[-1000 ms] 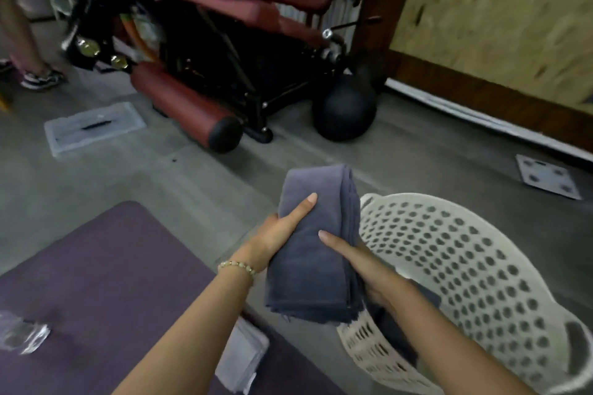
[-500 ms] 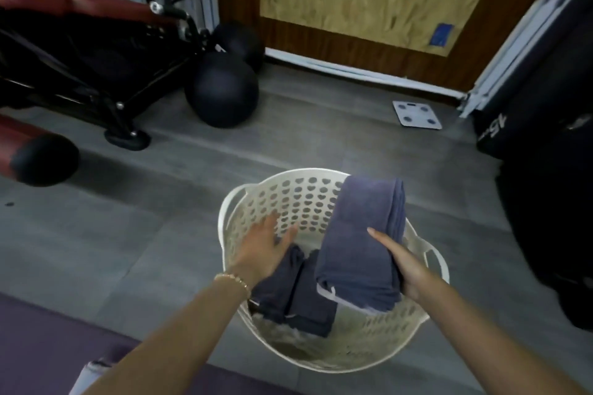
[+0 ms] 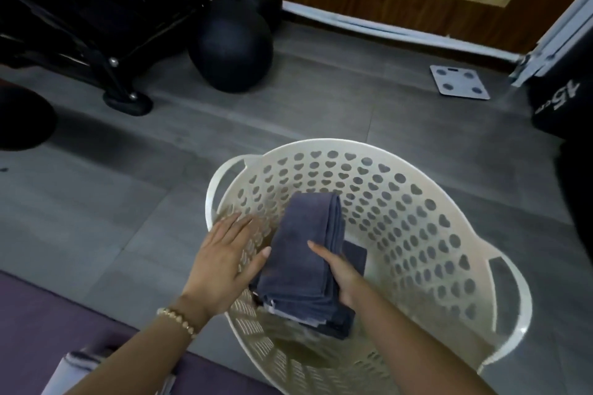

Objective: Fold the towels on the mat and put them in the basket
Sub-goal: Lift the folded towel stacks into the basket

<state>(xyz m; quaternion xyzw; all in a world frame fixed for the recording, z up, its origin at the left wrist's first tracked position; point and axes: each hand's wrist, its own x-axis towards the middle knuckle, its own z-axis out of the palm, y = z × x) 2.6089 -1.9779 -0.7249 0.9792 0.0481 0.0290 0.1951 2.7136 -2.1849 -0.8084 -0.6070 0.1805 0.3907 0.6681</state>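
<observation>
A folded grey-blue towel (image 3: 301,253) lies low inside the cream perforated basket (image 3: 417,221), on top of other dark folded towels (image 3: 354,255). My right hand (image 3: 337,272) grips its right edge, thumb on top. My left hand (image 3: 224,256) is flat with fingers apart over the basket's left rim, its thumb touching the towel's left side. The purple mat (image 3: 48,324) shows at the bottom left, with a pale folded towel (image 3: 73,369) on it by my left forearm.
Two black exercise balls (image 3: 231,45) and the black frame of a gym machine (image 3: 106,42) stand at the back left. A white bathroom scale (image 3: 459,82) lies on the grey floor by the wall. Dark equipment (image 3: 564,99) stands at the right edge.
The towel has gone down from above the basket's right side onto the towels inside it. My left hand has come off the towels inside and now rests by the left rim.
</observation>
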